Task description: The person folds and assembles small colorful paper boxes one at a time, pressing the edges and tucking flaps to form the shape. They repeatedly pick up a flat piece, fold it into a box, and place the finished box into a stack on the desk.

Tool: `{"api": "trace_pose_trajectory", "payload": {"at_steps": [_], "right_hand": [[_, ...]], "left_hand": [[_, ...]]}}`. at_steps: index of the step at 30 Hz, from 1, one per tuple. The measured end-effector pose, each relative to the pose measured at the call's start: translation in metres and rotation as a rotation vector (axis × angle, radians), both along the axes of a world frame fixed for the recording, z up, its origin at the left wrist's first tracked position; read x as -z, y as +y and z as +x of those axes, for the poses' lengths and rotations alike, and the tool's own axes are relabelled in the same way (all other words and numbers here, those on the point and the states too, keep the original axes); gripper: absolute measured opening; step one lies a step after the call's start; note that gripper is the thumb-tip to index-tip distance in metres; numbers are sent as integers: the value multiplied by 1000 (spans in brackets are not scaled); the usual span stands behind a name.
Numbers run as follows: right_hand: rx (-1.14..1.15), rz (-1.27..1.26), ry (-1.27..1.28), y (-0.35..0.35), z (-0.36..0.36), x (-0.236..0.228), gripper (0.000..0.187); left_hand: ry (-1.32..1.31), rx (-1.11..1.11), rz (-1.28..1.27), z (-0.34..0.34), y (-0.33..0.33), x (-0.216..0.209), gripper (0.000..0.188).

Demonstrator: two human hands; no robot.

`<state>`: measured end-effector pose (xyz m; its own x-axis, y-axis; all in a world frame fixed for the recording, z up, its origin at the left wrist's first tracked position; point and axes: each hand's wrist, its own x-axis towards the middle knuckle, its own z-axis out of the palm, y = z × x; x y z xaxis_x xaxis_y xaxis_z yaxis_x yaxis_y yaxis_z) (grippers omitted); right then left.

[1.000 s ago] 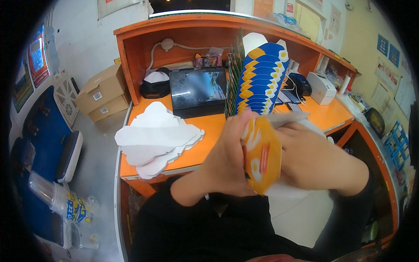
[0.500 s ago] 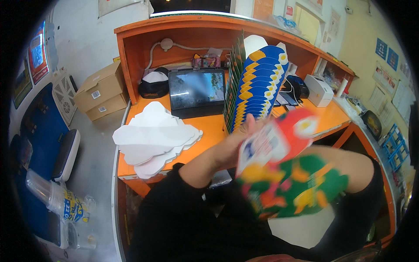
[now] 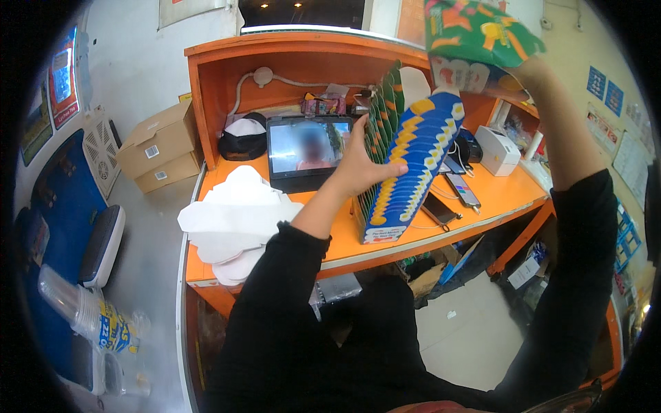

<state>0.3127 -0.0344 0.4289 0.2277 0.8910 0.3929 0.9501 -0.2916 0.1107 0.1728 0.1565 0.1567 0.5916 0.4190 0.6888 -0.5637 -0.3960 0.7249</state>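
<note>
A tall stack of nested paper food boxes [image 3: 416,155], blue and yellow on one side and green with orange on the other, stands on the orange desk. My left hand [image 3: 361,165] grips the stack from its left, thumb across the blue side and fingers against the green side. Above the stack's upper right, my right hand [image 3: 533,74] holds up a single folded paper food box [image 3: 482,38], its green patterned side showing. The box hides most of that hand's fingers. Left of the stack lies a pile of flat white box blanks [image 3: 231,217].
Behind the pile, a tablet [image 3: 303,148] leans upright beside a black-and-white cap [image 3: 243,136]. Phones [image 3: 463,191] and cables lie right of the stack, near a white label printer [image 3: 498,151]. Cardboard boxes [image 3: 160,141] stand left of the orange desk [image 3: 330,258].
My right hand has lifted the food box from over my lap to above the stack's upper right. My left hand has left that box and now grips the stack.
</note>
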Motion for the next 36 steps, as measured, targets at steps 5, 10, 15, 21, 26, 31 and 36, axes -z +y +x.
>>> {"api": "trace_pose_trajectory", "payload": {"at_steps": [5,10,15,21,26,31,36], "right_hand": [[107,-224,3,6,1,10,62],[68,-406,-16,7,-34,9,68],[7,-579,-209,3,-31,22,69],[22,-713,94,38,-6,39,61],[2,-626,67,65,-50,32,36],[-307,32,164,76,-34,10,21],[-485,466,-15,49,-149,38,23]], "left_hand": [[107,-211,183,-16,-19,-3,123],[198,-335,328,-26,-34,-10,125],[244,-383,401,-20,-49,-18,125],[213,-307,361,-18,-45,-17,126],[202,-304,250,-19,-18,-8,123],[120,-316,187,-10,12,6,115],[39,-171,70,0,-12,18,127]]}}
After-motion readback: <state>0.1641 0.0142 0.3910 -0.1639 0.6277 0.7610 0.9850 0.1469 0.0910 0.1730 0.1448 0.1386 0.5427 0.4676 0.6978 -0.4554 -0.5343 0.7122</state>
